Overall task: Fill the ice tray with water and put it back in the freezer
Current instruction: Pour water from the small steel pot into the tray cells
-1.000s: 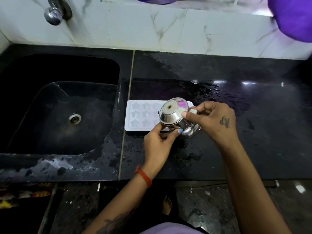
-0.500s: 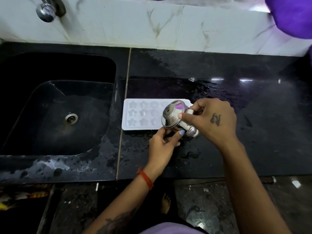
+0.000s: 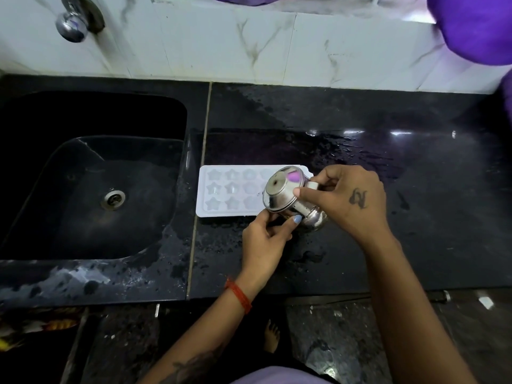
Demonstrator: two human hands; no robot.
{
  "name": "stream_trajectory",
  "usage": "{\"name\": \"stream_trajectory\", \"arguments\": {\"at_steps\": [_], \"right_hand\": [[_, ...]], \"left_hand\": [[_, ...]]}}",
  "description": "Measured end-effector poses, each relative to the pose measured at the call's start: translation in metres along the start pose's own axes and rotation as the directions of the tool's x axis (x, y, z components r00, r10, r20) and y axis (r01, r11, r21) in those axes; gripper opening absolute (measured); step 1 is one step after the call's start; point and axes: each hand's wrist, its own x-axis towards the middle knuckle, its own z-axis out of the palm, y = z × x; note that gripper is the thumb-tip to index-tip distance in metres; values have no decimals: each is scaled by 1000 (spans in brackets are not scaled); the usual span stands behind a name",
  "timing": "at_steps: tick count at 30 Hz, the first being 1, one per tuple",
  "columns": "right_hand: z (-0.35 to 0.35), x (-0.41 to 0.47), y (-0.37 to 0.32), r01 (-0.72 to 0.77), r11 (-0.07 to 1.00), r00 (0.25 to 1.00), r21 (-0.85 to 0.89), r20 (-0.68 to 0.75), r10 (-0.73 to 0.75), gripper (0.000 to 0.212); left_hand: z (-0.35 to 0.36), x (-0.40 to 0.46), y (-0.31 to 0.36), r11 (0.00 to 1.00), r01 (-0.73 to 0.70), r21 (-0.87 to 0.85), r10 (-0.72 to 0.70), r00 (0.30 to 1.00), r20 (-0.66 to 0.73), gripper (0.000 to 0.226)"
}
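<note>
Your right hand (image 3: 343, 202) grips a tipped steel pot (image 3: 288, 198) over the right end of the white ice tray (image 3: 221, 192); your left hand (image 3: 266, 239) pinches its near rim. The sink (image 3: 83, 189) lies left, the tap (image 3: 73, 22) beyond.

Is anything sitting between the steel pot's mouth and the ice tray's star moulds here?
Nothing visible does. The steel pot, gripped by the right hand and steadied by the left hand, is tipped directly over the right end of the uncovered ice tray. That end is hidden behind the pot.
</note>
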Motion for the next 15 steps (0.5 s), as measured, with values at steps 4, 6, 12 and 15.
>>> {"name": "stream_trajectory", "arguments": {"at_steps": [4, 6, 12, 15], "right_hand": [[0, 1, 11, -79, 988, 997, 134, -6, 80, 26], [1, 1, 14, -112, 975, 993, 190, -16, 118, 28], [-7, -5, 17, -90, 981, 994, 171, -40, 98, 25], [-11, -6, 14, -82, 995, 995, 54, -58, 85, 26]], "left_hand": [[2, -1, 3, 995, -50, 87, 52, 998, -26, 43], [4, -1, 4, 993, -62, 100, 65, 998, -25, 42], [11, 0, 3, 996, -37, 78, 36, 999, 14, 46], [15, 0, 1, 999, 7, 33, -9, 999, 47, 30]]}}
